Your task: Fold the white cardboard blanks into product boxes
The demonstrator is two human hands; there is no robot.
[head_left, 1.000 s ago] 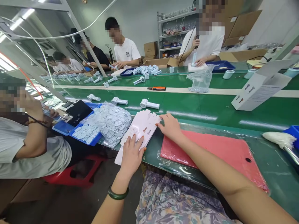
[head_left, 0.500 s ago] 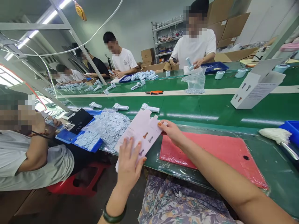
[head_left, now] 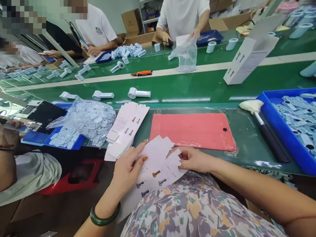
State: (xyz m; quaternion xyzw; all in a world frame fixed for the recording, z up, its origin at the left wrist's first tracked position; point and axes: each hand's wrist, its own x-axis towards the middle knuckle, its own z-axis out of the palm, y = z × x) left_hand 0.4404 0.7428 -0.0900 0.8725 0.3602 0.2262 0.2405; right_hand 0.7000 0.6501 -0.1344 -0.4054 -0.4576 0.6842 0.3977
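Close to my lap I hold a flattened white carton (head_left: pixel 154 161), printed with small pictures of a handled device. My left hand (head_left: pixel 128 168) grips its left edge, thumb on the printed face. At the right side, by the cut flaps, my right hand (head_left: pixel 192 159) pinches the carton, some fingers hidden behind it. Just beyond my left hand, a stack of similar flattened cartons (head_left: pixel 125 126) lies at the bench edge. A red pad (head_left: pixel 187 130) under clear plastic lies on the green bench beyond my right hand.
A bag of light-blue parts (head_left: pixel 92 118) sits left, over a blue tray. On the right are a mallet (head_left: pixel 265 131) with a wrapped head and a blue bin (head_left: pixel 268 97) of parts. An erected carton (head_left: pixel 237 70), pliers (head_left: pixel 142 73) and light-blue housings (head_left: pixel 139 93) stand or lie beyond; co-workers sit opposite and left.
The carton has come from over the bench edge towards my lap, away from the stack. My right hand has moved with it. The view has tilted down and turned right.
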